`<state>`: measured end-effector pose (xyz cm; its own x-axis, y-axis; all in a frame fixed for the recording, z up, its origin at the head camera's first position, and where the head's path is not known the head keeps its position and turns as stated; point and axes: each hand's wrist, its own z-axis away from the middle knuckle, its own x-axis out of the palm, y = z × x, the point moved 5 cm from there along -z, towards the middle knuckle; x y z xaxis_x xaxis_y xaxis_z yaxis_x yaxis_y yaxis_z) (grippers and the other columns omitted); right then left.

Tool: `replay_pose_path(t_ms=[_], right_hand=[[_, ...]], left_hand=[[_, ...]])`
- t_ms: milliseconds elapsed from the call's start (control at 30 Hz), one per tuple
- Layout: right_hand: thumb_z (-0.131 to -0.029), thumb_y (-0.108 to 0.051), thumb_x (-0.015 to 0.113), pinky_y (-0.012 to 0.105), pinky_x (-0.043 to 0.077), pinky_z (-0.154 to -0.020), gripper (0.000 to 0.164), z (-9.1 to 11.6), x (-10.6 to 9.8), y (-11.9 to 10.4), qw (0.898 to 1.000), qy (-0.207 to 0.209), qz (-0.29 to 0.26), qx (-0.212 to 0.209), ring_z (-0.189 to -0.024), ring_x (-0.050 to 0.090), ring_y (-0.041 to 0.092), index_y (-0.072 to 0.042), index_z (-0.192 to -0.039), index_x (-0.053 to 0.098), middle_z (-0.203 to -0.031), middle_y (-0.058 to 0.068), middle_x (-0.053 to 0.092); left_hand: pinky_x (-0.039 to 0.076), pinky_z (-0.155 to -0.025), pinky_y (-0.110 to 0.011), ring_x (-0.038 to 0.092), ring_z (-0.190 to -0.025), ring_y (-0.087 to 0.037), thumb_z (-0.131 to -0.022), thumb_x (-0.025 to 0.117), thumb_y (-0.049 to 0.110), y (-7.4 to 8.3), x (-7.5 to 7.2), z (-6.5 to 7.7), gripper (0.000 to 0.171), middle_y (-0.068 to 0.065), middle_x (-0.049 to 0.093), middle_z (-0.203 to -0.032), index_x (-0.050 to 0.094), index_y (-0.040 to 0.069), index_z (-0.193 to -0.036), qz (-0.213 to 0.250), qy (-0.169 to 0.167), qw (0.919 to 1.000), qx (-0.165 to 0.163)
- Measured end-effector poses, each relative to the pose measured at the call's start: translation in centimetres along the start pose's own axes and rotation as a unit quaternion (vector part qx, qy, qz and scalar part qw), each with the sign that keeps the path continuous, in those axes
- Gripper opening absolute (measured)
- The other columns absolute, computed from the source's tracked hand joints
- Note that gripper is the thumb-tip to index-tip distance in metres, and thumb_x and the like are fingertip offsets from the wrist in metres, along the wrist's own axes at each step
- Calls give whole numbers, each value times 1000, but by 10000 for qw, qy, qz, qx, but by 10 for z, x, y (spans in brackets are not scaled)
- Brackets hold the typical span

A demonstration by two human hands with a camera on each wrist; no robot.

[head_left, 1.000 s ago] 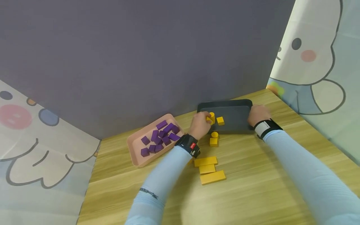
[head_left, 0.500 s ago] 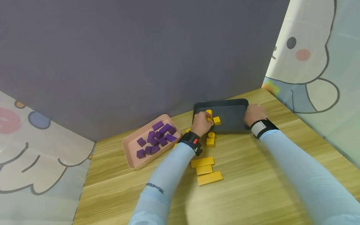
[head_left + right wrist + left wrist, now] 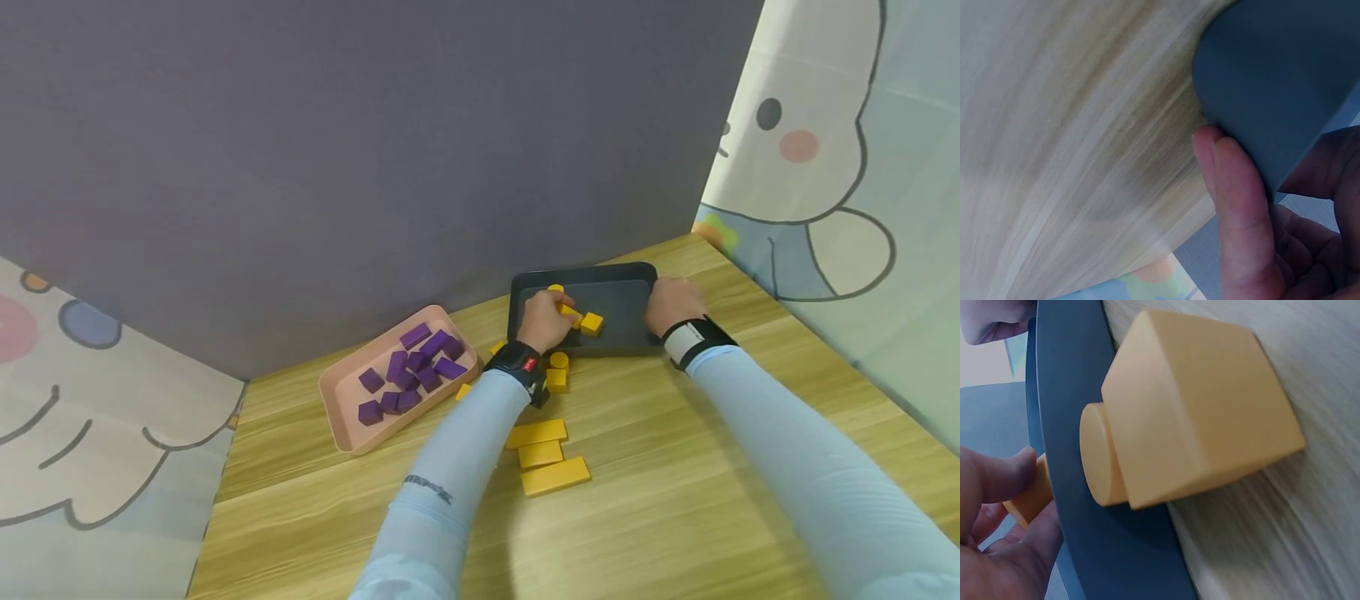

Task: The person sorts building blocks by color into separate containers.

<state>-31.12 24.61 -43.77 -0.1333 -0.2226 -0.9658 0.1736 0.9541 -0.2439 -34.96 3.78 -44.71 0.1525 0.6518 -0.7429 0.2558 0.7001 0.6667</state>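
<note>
Inside the dark grey tray (image 3: pixel 618 304), my left hand (image 3: pixel 543 323) pinches a yellow block (image 3: pixel 1034 495) between thumb and fingers; the tray wall hides part of it in the left wrist view. A yellow cube (image 3: pixel 592 324) lies just right of those fingertips. Behind the hand the round top of a yellow cylinder (image 3: pixel 556 288) shows. My right hand (image 3: pixel 674 305) grips the tray's right end, with fingers on the outside of its wall in the right wrist view. Just outside the near wall sit another yellow cylinder (image 3: pixel 558 360) and a yellow block (image 3: pixel 557 381).
To the left, a pink tray (image 3: pixel 335 400) holds several purple blocks (image 3: pixel 417 361). Flat yellow pieces (image 3: pixel 556 477) lie on the wooden table (image 3: pixel 660 500) nearer me. More yellow pieces show partly beside my left forearm. A grey panel (image 3: pixel 337 167) rises behind the trays.
My left hand has shifted right within the dark tray with the block, and the yellow cube there has slid right. My right hand stays on the tray's end. The head view has turned slightly.
</note>
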Motion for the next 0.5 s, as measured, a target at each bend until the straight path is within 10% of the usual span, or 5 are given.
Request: replay_pose_path(t_ms=[500], right_hand=[[-84,-4,59,61,61,-76,28,1,-1,-1,10000,-20,-89,12,-90,70,53,19,-96,69,-100,40,70]], left_hand=[[59,-99,-33,72,-111,-21,-86,86,10,-1,-3,6,33,-4,78,-118,80,11,-118,-844,82,9963,-130]])
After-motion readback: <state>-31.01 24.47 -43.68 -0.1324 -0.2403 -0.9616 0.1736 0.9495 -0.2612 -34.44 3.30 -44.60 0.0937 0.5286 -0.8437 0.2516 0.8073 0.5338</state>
